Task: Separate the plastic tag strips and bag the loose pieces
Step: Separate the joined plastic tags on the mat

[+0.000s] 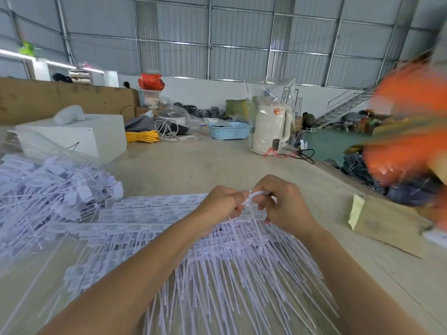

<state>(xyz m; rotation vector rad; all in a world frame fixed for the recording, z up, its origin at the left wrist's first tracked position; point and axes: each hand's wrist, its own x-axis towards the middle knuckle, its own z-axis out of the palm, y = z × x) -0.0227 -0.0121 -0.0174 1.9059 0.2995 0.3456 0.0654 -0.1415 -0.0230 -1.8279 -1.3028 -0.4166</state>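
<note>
On the table (205, 163), near edge: tag strips (169, 228) lie fanned in joined rows, tails pointing at the viewer.
Left hand (221, 204): fingers curled, pinching a tag (254, 197).
Right hand (283, 204): pinches the same tag from the other side; perhaps bending it, blur hides the joint.
Loose tags (55, 189): heaped at left inside a clear bag (36, 146).
Open room: bare tabletop beyond the hands, up to the kettle (271, 129) and basket (228, 130).
Right edge: cardboard box (387, 223) close by the table's rim.

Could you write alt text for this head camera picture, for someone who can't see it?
Two bare hands, left hand and right hand, pinch one white tag strip over joined strips on a wooden table. Loose tags lie piled left.
</note>
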